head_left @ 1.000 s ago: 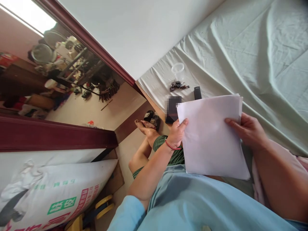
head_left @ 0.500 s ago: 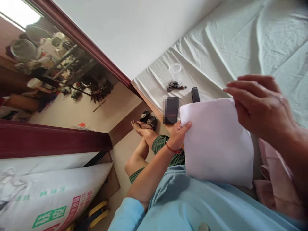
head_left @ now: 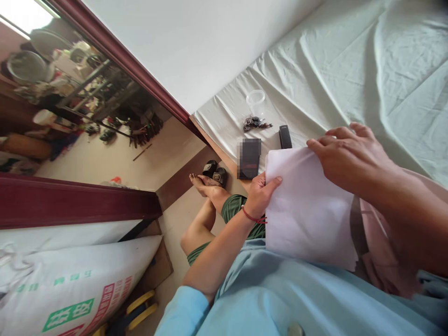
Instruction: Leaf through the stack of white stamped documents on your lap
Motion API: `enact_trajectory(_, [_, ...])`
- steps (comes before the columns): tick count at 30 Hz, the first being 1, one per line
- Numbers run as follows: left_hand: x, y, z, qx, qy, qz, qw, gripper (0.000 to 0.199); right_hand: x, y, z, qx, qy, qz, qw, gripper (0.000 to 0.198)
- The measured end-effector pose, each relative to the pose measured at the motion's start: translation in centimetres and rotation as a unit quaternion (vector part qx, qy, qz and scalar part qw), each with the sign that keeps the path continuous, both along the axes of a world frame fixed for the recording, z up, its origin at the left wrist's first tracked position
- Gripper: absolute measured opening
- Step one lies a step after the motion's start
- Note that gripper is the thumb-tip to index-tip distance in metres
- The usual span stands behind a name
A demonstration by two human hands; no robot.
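Note:
A thin stack of white paper sheets lies tilted over my lap, its lower right corner showing several uneven edges. My left hand, with a red string on the wrist, grips the stack's left edge, thumb on top and fingers underneath. At the top right edge is my right hand. Its index finger presses on the paper's upper edge, where the sheet creases, and the other fingers curl beyond it over the bed. The right thumb is hidden.
On the pale bed sheet are a dark phone-like slab, partly blurred, a black oblong case, a bunch of keys and a clear plastic cup. Dark sandals lie by my feet. A printed white sack stands left.
My right hand has come down and left from above the paper onto its upper edge. The sheets' right side has shifted left. My left hand keeps its hold.

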State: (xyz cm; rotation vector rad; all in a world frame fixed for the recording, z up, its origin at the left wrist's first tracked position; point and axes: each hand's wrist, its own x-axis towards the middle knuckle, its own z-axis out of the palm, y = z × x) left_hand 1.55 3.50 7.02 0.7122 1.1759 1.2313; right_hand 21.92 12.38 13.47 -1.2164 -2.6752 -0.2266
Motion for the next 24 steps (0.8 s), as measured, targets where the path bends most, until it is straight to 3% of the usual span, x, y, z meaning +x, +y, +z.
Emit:
enact_trajectory(3, [-0.1,0.0,-0.3,-0.002,-0.009,0.013,1.0,0.03,-0.4,-0.3,0.0,0.0,0.023,-0.015,1.0,0.042])
enact_trajectory(10, [0.2,0.2,-0.9,0.017,-0.005,0.015,1.0,0.045,-2.0,-0.8,-0.1,-0.079,0.08,0.063,0.992,0.035])
enact_trajectory(15, [0.3,0.3,-0.5,0.032,0.061,-0.005,0.998,0.055,-2.0,-0.5,-0.9,-0.077,0.136,0.083,0.984,0.035])
enact_trajectory(24, [0.0,0.4,-0.6,0.055,0.124,-0.014,0.991,0.055,-2.1,-0.4,-1.3,-0.089,0.211,0.096,0.969,0.038])
